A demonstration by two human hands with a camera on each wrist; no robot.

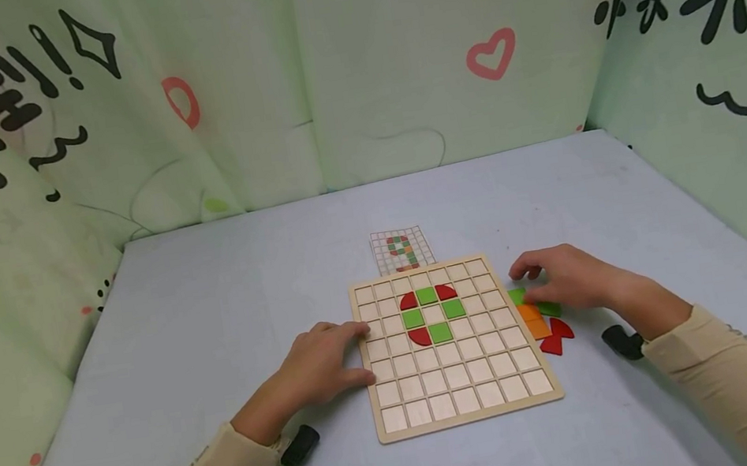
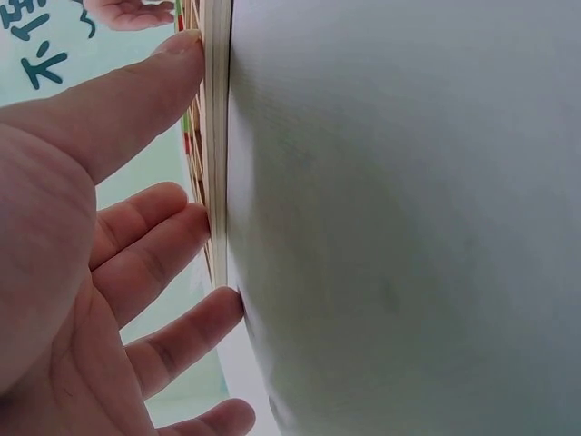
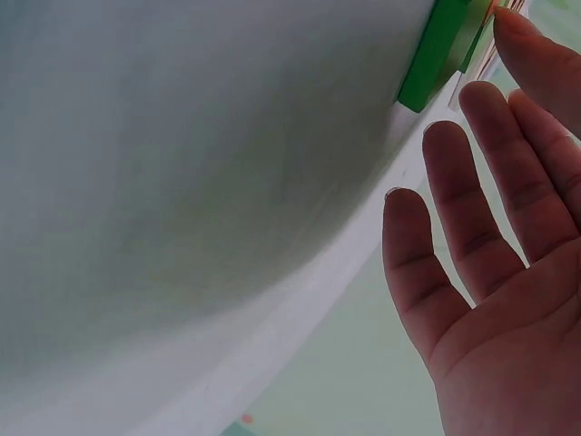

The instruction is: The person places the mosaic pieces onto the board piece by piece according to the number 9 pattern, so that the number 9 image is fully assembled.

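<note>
A wooden grid board (image 1: 438,383) lies on the table, with green square tiles (image 1: 453,308) and red quarter-round tiles (image 1: 419,337) set in its upper cells. My left hand (image 1: 320,364) rests at the board's left edge, thumb and fingertips spread along it; the left wrist view shows the board's side (image 2: 218,136) against them. Over the loose tiles right of the board is my right hand (image 1: 577,280), fingers loosely bent and thumb down by an orange tile (image 1: 534,327). A green tile (image 3: 436,54) shows near that thumb in the right wrist view. I see nothing pinched.
Behind the board lies a pattern card (image 1: 401,249) with a small coloured grid, its near edge meeting the board. Loose red tiles (image 1: 561,328) lie by the board's right side. Printed curtains (image 1: 386,64) hang at the table's back and sides.
</note>
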